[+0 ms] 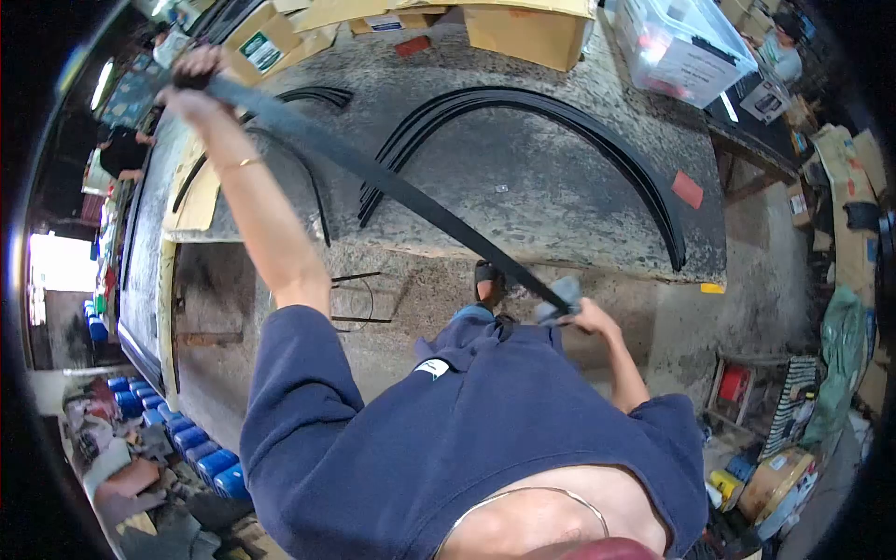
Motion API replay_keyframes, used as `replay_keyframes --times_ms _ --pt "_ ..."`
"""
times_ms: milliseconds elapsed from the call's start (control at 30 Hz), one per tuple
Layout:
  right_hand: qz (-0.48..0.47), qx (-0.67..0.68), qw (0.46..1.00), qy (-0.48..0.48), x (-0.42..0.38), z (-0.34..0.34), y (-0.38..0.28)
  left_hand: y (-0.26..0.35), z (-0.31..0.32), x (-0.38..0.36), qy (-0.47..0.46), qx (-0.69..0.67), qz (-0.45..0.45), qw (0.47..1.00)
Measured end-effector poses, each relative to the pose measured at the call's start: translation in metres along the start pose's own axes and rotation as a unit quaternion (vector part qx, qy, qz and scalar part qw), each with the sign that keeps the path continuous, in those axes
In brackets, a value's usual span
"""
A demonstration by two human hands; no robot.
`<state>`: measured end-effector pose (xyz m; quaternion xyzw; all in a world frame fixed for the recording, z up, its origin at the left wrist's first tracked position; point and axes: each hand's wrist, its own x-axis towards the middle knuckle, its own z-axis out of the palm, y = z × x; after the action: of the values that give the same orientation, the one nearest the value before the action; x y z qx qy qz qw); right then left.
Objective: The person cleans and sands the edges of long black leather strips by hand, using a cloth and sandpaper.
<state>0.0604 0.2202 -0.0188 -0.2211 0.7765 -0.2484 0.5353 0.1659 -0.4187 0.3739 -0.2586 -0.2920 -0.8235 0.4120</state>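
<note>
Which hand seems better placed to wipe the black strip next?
Probably the right hand: it has the grey cloth at the near end of the black strip, while the left hand holds it farther out.

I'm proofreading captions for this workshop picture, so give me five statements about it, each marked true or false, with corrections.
1. The left hand grips one end of a long black strip. True.
2. That strip hangs in a slack loop. False: it runs nearly straight down towards the right hand.
3. Curved black strips lie on the table. True.
4. The bracelet is on the right arm. False: it is on the left.
5. A grey cloth shows beside the right hand. True.
</note>
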Motion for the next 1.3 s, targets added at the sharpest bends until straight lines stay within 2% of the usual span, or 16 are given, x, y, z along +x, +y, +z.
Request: replay_keyframes --times_ms 33,100,133,200,267,333,367,467,700,833,900,1000,1067,1133,1233,1300 --pt "-0.120 -0.055 0.980 0.150 0.031 0.007 0.078 0.013 -0.019 -0.004 0.002 0.104 0.045 0.994" --pt "0.004 0.012 0.959 0.284 -0.026 -0.028 0.031 -0.001 -0.019 -0.046 0.193 0.453 0.071 0.867" --pt "0.046 -0.039 0.941 0.332 -0.028 -0.040 0.045 -0.017 -0.030 -0.062 0.312 0.464 0.053 0.827" --pt "0.057 0.024 0.927 0.370 -0.033 -0.067 0.047 -0.035 -0.050 -0.118 0.255 0.612 -0.157 0.732" --pt "0.047 -0.036 0.907 0.418 -0.031 -0.087 0.023 -0.052 -0.082 -0.173 0.200 0.524 -0.398 0.726" --pt "0.036 -0.059 0.896 0.439 -0.012 -0.100 0.013 -0.095 -0.110 -0.233 0.286 0.485 -0.396 0.725" --pt "0.096 -0.113 0.887 0.438 0.006 -0.105 0.016 -0.115 -0.128 -0.261 0.318 0.334 -0.365 0.809" --pt "0.150 -0.161 0.864 0.453 0.041 -0.120 0.008 -0.158 -0.183 -0.331 0.403 0.138 -0.313 0.849" --pt "0.198 -0.113 0.856 0.464 0.093 -0.166 -0.022 -0.229 -0.230 -0.362 0.682 -0.096 -0.150 0.709" --pt "0.181 -0.121 0.866 0.449 0.112 -0.193 -0.027 -0.260 -0.241 -0.345 0.706 0.032 -0.137 0.694" --pt "0.068 -0.185 0.850 0.488 0.129 -0.201 -0.008 -0.256 -0.251 -0.335 0.611 -0.009 -0.269 0.744" --pt "0.009 -0.158 0.827 0.540 0.146 -0.215 0.004 -0.264 -0.227 -0.305 0.610 0.130 -0.376 0.685" --pt "-0.051 -0.103 0.792 0.600 0.146 -0.224 0.012 -0.255 -0.223 -0.304 0.398 0.450 -0.545 0.584" --pt "-0.116 0.058 0.727 0.675 0.116 -0.226 0.007 -0.246 -0.218 -0.313 0.321 0.587 -0.543 0.507" --pt "0.082 0.231 0.527 0.813 0.071 -0.234 0.038 -0.224 -0.203 -0.355 0.150 0.852 -0.384 0.323" --pt "0.116 0.250 0.429 0.860 0.017 -0.241 0.035 -0.210 -0.178 -0.368 0.156 0.907 -0.345 0.185"
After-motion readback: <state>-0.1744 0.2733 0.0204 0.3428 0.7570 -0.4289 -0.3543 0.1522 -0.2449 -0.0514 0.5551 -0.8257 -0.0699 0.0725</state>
